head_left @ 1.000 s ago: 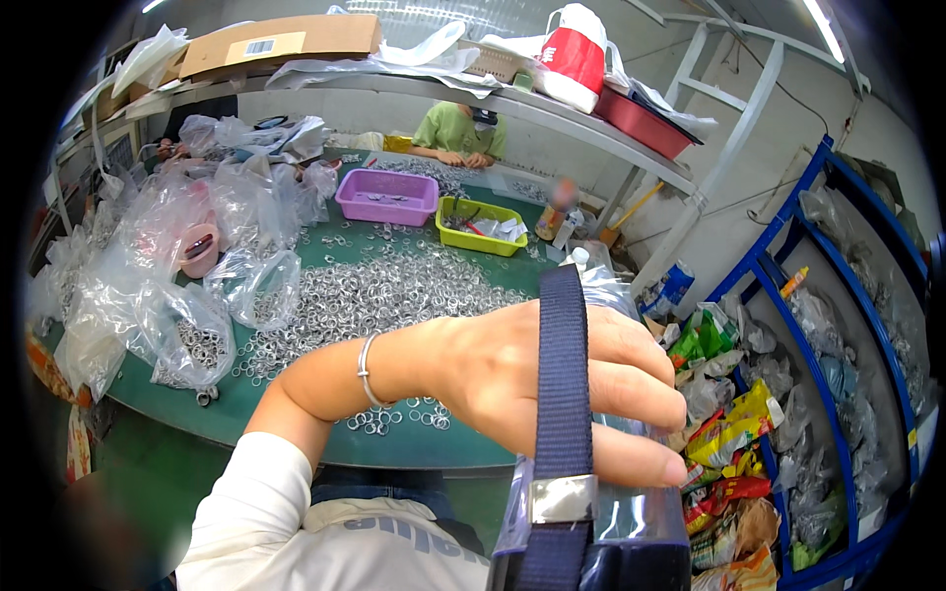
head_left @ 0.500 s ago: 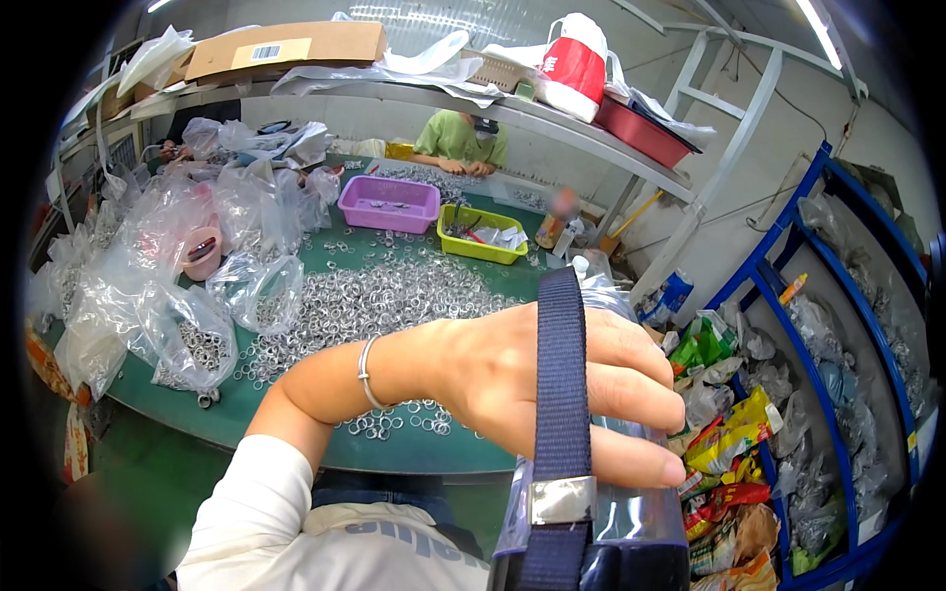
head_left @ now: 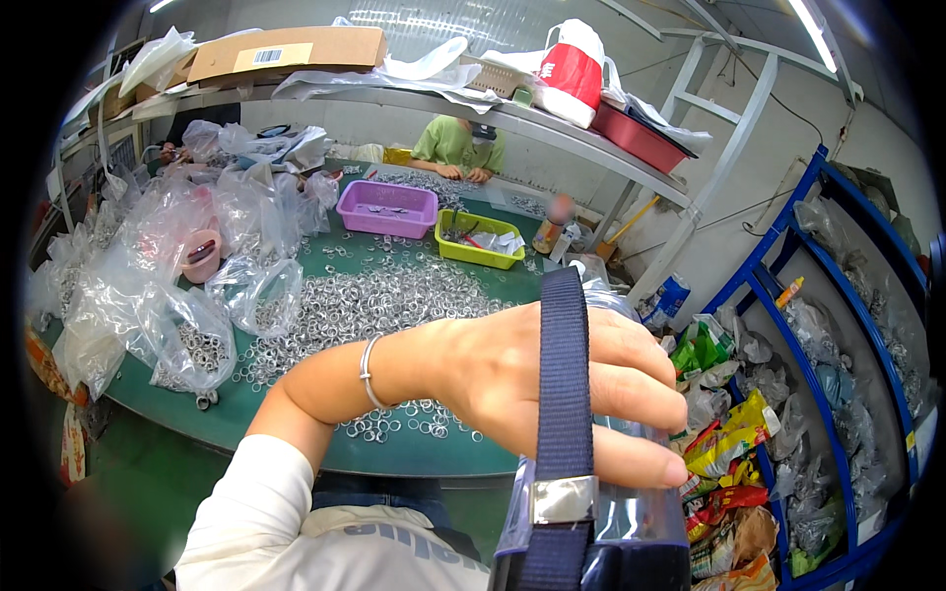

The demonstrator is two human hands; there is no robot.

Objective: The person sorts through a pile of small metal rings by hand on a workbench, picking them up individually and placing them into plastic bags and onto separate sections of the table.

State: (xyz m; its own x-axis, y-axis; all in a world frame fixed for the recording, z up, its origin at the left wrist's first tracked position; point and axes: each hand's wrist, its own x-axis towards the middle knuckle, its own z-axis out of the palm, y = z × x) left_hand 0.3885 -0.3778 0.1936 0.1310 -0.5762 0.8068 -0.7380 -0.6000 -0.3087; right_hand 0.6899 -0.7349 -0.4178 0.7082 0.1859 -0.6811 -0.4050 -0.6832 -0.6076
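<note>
My left hand [head_left: 552, 389], with a thin silver bracelet at its wrist, reaches across to the right. Its fingers wrap over a large clear plastic bottle [head_left: 641, 522] whose lower end in view is dark. A dark blue woven strap [head_left: 565, 384] with a metal clasp runs over the back of this hand. Beneath the forearm and beyond it, a wide heap of small silvery metal rings [head_left: 384, 295] lies on the green table [head_left: 434, 458]. My right hand does not show.
Plastic bags [head_left: 148, 286] of rings crowd the table's left. A purple basin [head_left: 389, 222] and a green basin [head_left: 481, 258] stand beyond the heap. Across the table sits a person in a green shirt [head_left: 455, 146]. On the right is a blue rack [head_left: 778, 305] with bags; a shelf [head_left: 552, 123] spans above.
The view has shifted very slightly. My left hand keeps its hold on the bottle, and the rings look unmoved.
</note>
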